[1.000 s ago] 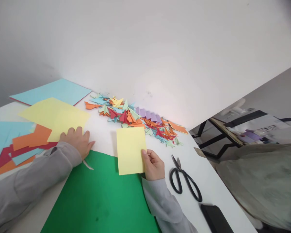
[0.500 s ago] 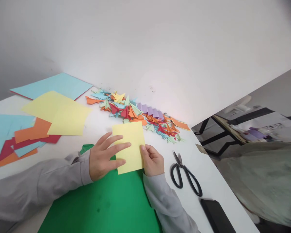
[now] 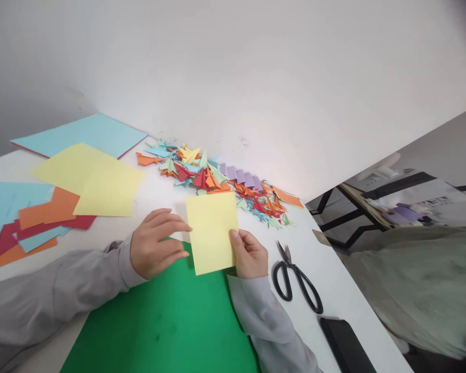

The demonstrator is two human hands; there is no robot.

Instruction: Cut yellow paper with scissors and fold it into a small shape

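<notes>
A small rectangle of yellow paper (image 3: 213, 233) is held up over the far end of a green mat (image 3: 171, 316). My right hand (image 3: 250, 254) pinches its right edge, thumb on the front face. At the sheet's left edge is my left hand (image 3: 157, 243), fingers apart and partly bent, its fingertips close to the paper; whether one touches it I cannot tell. Behind the paper lies a heap of small folded paper shapes (image 3: 202, 173) in red, orange, blue, green and yellow, with a purple pleated paper strip (image 3: 241, 177) among them.
Black-handled scissors (image 3: 297, 277) lie to the right with blades slightly apart, above a black phone-like slab (image 3: 345, 344). Left are larger yellow sheets (image 3: 104, 191), orange scraps (image 3: 50, 210) and a blue sheet stack (image 3: 85, 132). A white wall (image 3: 233, 77) bounds the table's back.
My left hand has drawn back leftward off the front of the yellow paper. My right hand, holding the sheet, has shifted slightly right.
</notes>
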